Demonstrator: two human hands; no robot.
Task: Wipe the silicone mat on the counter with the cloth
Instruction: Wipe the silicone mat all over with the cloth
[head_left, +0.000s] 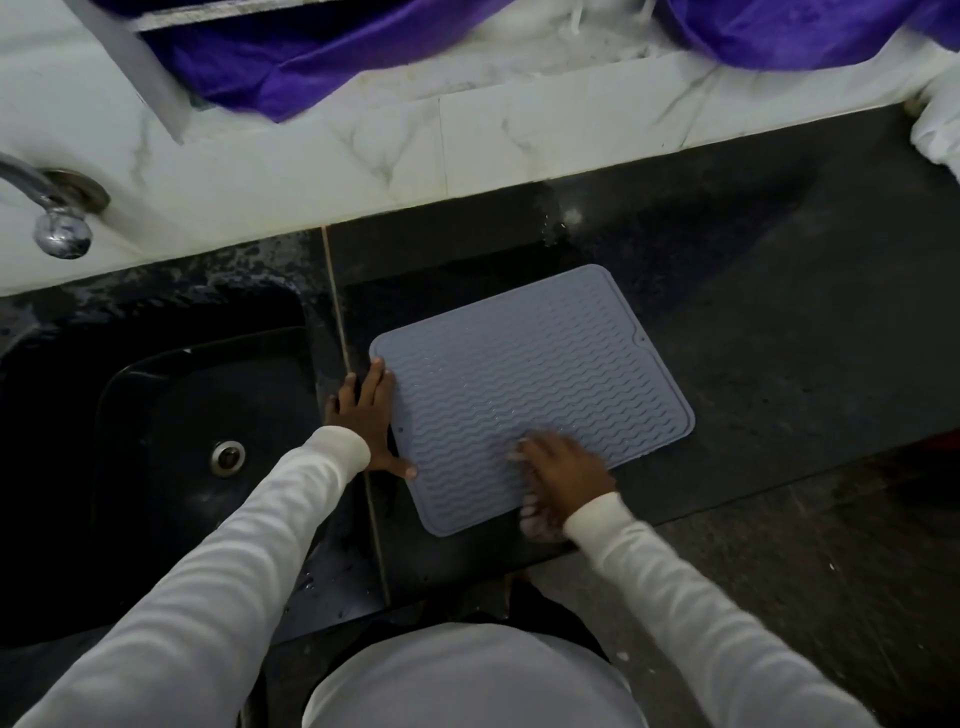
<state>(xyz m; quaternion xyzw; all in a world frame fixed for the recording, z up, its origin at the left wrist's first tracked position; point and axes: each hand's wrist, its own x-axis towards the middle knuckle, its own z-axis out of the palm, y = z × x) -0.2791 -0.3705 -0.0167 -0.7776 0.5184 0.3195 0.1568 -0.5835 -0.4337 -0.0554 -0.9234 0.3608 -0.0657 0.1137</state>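
Lying askew on the dark counter (779, 322) just right of the sink (171, 415), the grey mat (530, 384) is pinned at its left edge by the flat, spread left hand (371, 415); the right hand (563, 475) grips a blurred pale cloth (537, 522) near the mat's front edge, bare counter to the right

Grey ribbed mat (530, 384) flat; cloth (537, 522) apparently pale.
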